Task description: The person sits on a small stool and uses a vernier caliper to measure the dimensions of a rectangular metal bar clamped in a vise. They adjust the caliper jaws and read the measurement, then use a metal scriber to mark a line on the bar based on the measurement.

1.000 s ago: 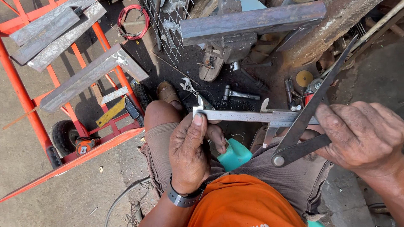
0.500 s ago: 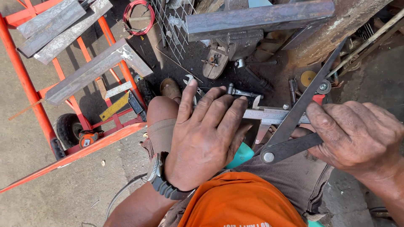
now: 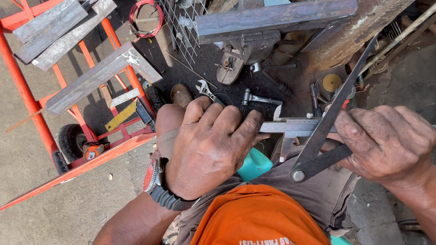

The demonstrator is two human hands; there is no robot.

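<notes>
My left hand [image 3: 211, 145] is closed over the left end of a steel vernier caliper [image 3: 295, 127], which lies level above my knee. A wristwatch [image 3: 156, 183] sits on that wrist. My right hand [image 3: 388, 143] grips a pair of dark metal dividers [image 3: 324, 131] near their hinge. One divider leg rises up and to the right, crossing over the caliper's beam. A teal plastic object [image 3: 254, 163] shows between my legs under the caliper.
An orange steel cart [image 3: 81, 118] carrying angle-iron lengths stands at left. A bench vise [image 3: 247, 50] holds a rusty steel bar above. An adjustable wrench [image 3: 204, 89], a small hammer [image 3: 259, 97] and cutting discs lie on the dark ground.
My left hand shifted from pinching the caliper's left end, palm up, to covering it with the back of the hand up. The right hand and dividers held steady.
</notes>
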